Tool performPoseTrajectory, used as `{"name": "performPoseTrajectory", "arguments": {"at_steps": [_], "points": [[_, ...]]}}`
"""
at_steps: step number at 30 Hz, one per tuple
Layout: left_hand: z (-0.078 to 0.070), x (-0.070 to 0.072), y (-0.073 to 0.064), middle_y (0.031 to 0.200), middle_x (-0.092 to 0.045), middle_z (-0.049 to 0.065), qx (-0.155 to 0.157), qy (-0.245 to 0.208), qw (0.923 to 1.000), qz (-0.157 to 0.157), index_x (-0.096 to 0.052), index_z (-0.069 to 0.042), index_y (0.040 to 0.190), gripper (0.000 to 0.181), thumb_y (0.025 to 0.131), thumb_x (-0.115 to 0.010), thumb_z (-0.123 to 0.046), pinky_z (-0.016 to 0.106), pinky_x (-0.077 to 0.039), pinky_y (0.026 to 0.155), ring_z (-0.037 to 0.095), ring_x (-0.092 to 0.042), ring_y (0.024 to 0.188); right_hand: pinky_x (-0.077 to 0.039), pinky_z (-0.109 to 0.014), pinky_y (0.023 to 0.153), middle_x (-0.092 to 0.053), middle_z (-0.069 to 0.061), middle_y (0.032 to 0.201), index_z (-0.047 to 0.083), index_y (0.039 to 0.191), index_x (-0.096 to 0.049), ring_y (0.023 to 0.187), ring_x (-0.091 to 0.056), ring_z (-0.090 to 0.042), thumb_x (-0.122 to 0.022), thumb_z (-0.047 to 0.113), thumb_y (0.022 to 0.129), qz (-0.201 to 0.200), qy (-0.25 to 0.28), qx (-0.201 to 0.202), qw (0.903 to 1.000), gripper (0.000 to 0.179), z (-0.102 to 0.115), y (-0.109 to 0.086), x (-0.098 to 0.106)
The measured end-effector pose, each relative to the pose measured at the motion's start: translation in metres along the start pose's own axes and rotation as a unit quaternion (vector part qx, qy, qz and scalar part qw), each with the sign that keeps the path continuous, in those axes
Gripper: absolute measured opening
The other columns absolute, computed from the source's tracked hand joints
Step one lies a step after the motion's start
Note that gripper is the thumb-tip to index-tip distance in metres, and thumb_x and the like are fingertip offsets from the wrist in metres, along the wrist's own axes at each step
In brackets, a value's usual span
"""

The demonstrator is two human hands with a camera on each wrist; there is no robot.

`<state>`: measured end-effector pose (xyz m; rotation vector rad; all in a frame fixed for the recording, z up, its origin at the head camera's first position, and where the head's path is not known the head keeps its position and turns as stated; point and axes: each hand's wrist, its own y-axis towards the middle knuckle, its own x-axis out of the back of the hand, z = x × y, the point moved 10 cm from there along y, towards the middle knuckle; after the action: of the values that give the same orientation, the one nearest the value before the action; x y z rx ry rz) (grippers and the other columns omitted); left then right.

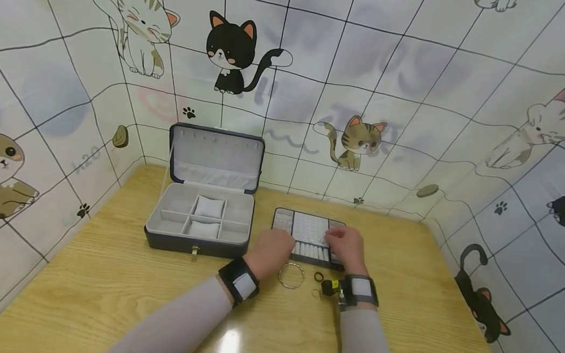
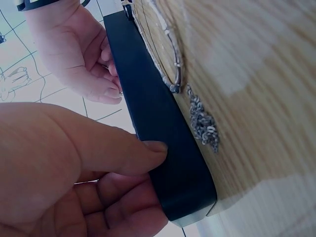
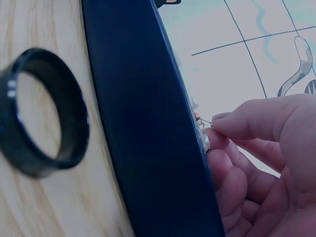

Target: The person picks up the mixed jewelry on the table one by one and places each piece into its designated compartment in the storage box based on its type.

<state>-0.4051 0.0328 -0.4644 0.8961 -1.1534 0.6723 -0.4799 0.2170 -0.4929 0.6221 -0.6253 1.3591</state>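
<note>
A shallow jewelry tray (image 1: 310,227) with a dark outer wall and pale lining lies on the table. My left hand (image 1: 270,251) grips its near left corner, thumb on the outer wall (image 2: 148,108) and fingers curled over the rim. Above the tray's right part, my right hand (image 1: 347,249) pinches a small earring (image 3: 204,140) with a thin gold wire and a pale bead; the fingers partly hide it. In front of the tray lie a bangle (image 1: 302,278), a black ring (image 3: 74,111) and a thin ring (image 1: 312,293). A bunched silver chain (image 2: 203,126) sits near the left thumb.
To the left of the tray an open jewelry box (image 1: 171,241) stands with its lid (image 1: 216,156) raised; two pale cushions (image 1: 210,207) are in its compartments. A cat-print sheet (image 1: 305,118) encloses the wooden table (image 1: 87,278) at the back and sides.
</note>
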Motion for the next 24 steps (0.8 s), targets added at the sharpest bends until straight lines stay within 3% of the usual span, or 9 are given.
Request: {"name": "performPoseTrajectory", "arguments": {"at_steps": [13, 24], "points": [[0.001, -0.004, 0.001, 0.079, -0.072, -0.002, 0.004, 0.001, 0.9996, 0.030, -0.074, -0.017, 0.087, 0.011, 0.097, -0.072, -0.014, 0.033, -0.055, 0.054, 0.015, -0.067, 0.071, -0.057, -0.041, 0.081, -0.079, -0.013, 0.110, 0.010, 0.109, -0.079, 0.097, -0.069, -0.027, -0.071, 0.019, 0.096, -0.006, -0.027, 0.020, 0.9994, 0.018, 0.011, 0.000, -0.004], [0.001, 0.000, 0.000, 0.081, -0.073, -0.002, 0.000, 0.012, 0.9999, 0.005, -0.075, -0.018, 0.089, 0.009, 0.097, -0.072, -0.017, 0.034, -0.057, 0.057, 0.015, -0.070, 0.074, -0.058, -0.049, 0.089, -0.080, -0.015, 0.109, 0.008, 0.104, -0.080, 0.102, -0.072, -0.031, -0.072, 0.014, 0.092, -0.025, -0.049, 0.054, 0.9970, 0.016, 0.024, -0.003, -0.004]]}}
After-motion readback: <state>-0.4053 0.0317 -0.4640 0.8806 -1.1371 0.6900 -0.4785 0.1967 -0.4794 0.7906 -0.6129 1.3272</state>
